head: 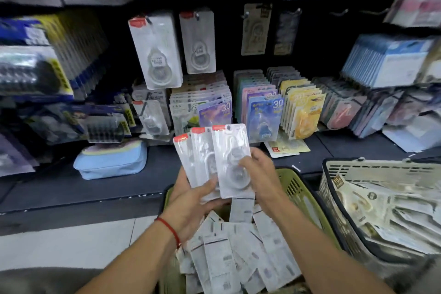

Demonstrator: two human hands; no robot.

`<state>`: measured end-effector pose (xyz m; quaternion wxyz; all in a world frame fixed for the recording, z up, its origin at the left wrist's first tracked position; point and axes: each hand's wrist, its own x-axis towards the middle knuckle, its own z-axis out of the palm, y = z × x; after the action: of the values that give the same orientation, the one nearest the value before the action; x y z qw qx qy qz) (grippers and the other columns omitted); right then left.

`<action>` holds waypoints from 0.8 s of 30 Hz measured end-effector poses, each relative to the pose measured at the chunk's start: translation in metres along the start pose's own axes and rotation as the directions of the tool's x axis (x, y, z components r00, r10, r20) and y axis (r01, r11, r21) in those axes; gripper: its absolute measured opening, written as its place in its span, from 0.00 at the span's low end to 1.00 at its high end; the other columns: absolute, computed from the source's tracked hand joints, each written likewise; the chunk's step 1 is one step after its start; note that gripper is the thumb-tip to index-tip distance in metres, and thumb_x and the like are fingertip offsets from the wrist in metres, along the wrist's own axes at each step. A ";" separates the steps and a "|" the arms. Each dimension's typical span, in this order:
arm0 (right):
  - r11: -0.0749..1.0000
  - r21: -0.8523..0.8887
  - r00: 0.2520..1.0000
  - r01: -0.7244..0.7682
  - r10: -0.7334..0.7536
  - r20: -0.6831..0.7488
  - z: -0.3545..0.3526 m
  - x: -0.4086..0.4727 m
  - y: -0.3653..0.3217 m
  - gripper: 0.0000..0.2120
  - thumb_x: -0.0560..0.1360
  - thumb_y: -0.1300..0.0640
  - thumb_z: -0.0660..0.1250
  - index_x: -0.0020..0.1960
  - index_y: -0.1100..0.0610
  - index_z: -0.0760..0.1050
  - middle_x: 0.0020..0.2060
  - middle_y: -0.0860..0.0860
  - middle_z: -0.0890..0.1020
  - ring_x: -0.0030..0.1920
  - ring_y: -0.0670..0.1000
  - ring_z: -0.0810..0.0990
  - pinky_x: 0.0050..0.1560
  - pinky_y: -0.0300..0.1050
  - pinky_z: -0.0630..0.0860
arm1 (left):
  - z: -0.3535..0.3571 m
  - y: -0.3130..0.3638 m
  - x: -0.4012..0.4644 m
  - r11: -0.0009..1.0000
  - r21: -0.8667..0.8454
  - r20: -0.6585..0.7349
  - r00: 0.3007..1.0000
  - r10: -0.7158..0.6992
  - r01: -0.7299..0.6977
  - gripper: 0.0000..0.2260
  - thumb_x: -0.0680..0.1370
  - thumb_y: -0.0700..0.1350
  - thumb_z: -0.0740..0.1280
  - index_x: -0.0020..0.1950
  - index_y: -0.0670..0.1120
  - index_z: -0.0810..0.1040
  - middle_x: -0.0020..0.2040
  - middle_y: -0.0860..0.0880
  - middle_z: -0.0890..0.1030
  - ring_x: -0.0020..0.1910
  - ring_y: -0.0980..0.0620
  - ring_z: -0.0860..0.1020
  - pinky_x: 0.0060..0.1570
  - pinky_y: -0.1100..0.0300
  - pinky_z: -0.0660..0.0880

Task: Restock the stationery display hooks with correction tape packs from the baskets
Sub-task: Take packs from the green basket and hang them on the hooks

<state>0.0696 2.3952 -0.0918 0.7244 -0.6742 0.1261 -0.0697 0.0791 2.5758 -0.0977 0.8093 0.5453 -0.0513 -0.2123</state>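
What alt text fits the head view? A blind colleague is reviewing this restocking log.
Two hands hold a fan of three clear correction tape packs above a green basket full of more packs; the left hand grips them from below, the right hand pinches the front one. Behind, matching packs hang on display hooks, and a beige basket sits at right.

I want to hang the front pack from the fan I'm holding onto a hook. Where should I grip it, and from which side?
Pinch the front pack by its lower half, coming from the right edge, where the right hand already holds it. That edge is free; the left edge overlaps the other packs held in the left hand. A low grip probably leaves the red-tabbed top clear for the hook.
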 end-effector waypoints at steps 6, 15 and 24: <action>0.947 -0.159 0.956 0.280 -0.259 0.140 0.018 0.030 -0.090 0.09 0.80 0.51 0.70 0.60 0.49 0.78 0.47 0.42 0.88 0.47 0.44 0.87 0.44 0.37 0.81 | 0.008 0.107 0.028 0.978 0.094 0.119 0.977 0.175 -0.187 0.33 0.73 0.36 0.76 0.75 0.53 0.71 0.68 0.46 0.82 0.62 0.40 0.83 0.49 0.40 0.84; 0.869 -0.142 0.881 0.473 -0.469 0.061 0.033 0.086 -0.180 0.06 0.80 0.54 0.74 0.56 0.50 0.80 0.46 0.47 0.89 0.47 0.49 0.88 0.48 0.52 0.85 | 0.007 0.177 0.060 0.772 0.390 -0.188 0.777 0.601 -0.502 0.24 0.76 0.33 0.74 0.61 0.60 0.75 0.57 0.52 0.83 0.53 0.49 0.86 0.42 0.50 0.85; 0.863 -0.205 0.876 0.461 -0.480 -0.051 0.066 0.118 -0.184 0.06 0.79 0.50 0.70 0.53 0.50 0.82 0.41 0.44 0.87 0.40 0.45 0.84 0.40 0.45 0.77 | -0.003 0.201 0.060 0.754 0.323 -0.258 0.713 0.652 -0.572 0.25 0.76 0.36 0.77 0.67 0.54 0.74 0.61 0.48 0.83 0.56 0.44 0.85 0.46 0.42 0.85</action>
<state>0.2137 2.4112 0.0841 0.6117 -0.7450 -0.0003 -0.2660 0.1920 2.6179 0.0739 0.7635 0.6115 -0.1065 0.1782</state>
